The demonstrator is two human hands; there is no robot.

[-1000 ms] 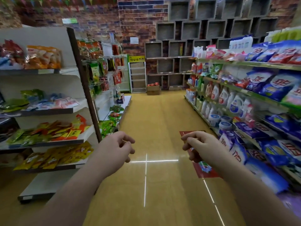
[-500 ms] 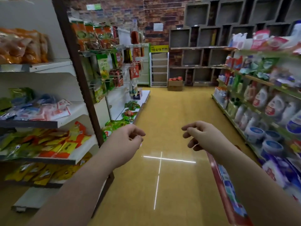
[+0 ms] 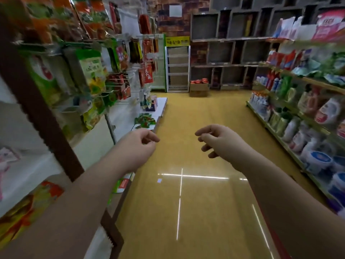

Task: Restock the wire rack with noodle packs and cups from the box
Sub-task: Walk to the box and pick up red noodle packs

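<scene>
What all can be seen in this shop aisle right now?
wire rack: one, white, empty, far end of aisle under a yellow sign
box: one, brown cardboard, red packs on top, on floor right of the rack
snack bags: many, green, red and orange, hanging on left shelving
bottles: many, white and green, right shelves
tubs: several, white with blue lids, low right shelf
cubbies: many, grey, back wall
floor: yellow, glossy
left hand: one, loosely curled, holds nothing
right hand: one, loosely curled, holds nothing

Both hands [image 3: 138, 146] [image 3: 220, 141] out front, seemingly empty, loose-curled.
</scene>
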